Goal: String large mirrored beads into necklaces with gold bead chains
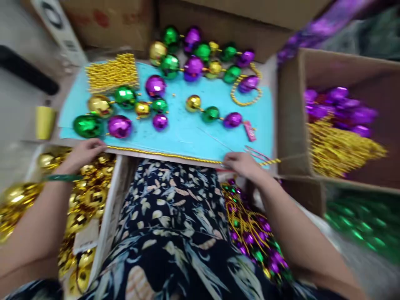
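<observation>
A thin gold bead string (162, 154) is stretched nearly straight along the front edge of the blue table sheet (181, 137). My left hand (86, 153) pinches its left end, close to a green ball (88, 126) and a purple ball (120, 126). Toward the other end, my right hand (242, 163) closes on the string, whose tail sticks out past my fingers. Beside that hand lie a pink loop (258, 154) and a small pink tag (249, 131). A short strand with a gold ball (193, 102), a green ball and a purple ball rests mid-sheet.
Gold bead strings (112, 73) lie bundled at the back left, near more strung balls (193, 68). Gold balls fill a white bin (104, 237) at lower left. Finished-looking strands (250, 233) hang at lower right. A cardboard box (289, 108) holds purple balls and gold beads.
</observation>
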Motion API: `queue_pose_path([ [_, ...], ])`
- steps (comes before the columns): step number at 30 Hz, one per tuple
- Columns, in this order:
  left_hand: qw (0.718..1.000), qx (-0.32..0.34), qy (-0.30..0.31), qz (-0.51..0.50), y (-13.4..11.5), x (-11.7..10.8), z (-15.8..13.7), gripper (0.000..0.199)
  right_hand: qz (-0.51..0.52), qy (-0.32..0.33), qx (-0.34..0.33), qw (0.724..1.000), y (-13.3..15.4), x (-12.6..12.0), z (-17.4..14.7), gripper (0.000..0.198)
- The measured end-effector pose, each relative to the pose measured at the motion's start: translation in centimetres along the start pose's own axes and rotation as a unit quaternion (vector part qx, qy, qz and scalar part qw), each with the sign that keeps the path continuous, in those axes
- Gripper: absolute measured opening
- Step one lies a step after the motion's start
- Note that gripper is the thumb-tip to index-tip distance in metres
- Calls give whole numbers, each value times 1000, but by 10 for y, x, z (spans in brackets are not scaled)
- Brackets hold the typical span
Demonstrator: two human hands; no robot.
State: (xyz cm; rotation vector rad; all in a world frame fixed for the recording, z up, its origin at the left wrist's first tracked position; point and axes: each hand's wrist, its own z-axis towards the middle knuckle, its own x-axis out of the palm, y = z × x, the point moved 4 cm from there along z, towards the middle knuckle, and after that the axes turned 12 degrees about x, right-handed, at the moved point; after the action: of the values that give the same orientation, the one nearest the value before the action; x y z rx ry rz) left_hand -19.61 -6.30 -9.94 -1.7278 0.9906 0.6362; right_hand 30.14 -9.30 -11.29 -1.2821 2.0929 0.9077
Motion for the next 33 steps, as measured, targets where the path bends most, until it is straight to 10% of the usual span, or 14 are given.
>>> queue_pose_path([
  [10,998,-51,-18,24,-39,-3,-16,28,-6,-18,70,997,-7,-2,1,15],
  [33,999,-37,-22,9,-24,-2,-6,33,-42,-17,51,998,-6,-5,-5,15],
])
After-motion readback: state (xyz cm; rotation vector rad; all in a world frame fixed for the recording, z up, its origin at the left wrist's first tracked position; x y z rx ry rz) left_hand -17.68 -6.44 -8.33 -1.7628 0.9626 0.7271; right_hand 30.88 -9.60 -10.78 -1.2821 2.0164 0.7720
